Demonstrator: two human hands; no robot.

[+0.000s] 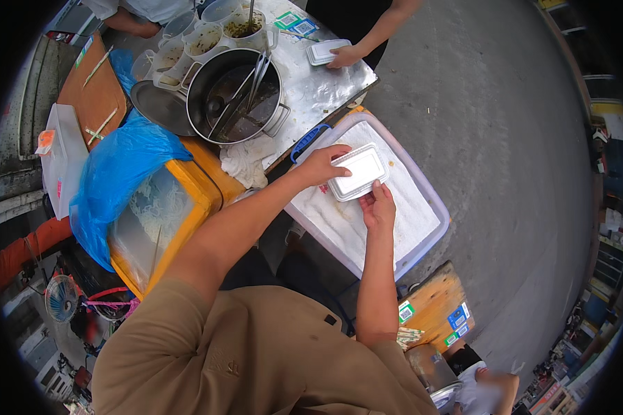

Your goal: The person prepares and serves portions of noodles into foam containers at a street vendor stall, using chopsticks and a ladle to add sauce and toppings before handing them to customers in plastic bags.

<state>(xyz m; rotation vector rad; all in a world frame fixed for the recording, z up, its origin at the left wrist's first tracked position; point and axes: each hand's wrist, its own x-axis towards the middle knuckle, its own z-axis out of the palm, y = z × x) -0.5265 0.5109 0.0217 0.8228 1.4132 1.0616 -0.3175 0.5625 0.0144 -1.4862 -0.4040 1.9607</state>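
Observation:
A closed white takeaway box with a clear lid (pixel 364 169) is held between both my hands. My left hand (pixel 323 167) grips its left end, thumb resting on the lid. From the near side, my right hand (pixel 379 206) holds the box's lower edge with the thumb up against the rim. Below the box stands a pale purple plastic tub (pixel 430 248), its inside covered by a white cloth (pixel 412 220). What lies under the cloth is hidden.
A large steel pot (pixel 233 96) with tongs in dark liquid stands on the metal-topped table (pixel 311 96), beside several plastic tubs of condiments (pixel 203 40). Another person's hand (pixel 346 56) touches a second box (pixel 326 51). Noodles (pixel 162 205) sit in a yellow-rimmed container, partly under blue plastic (pixel 130 150).

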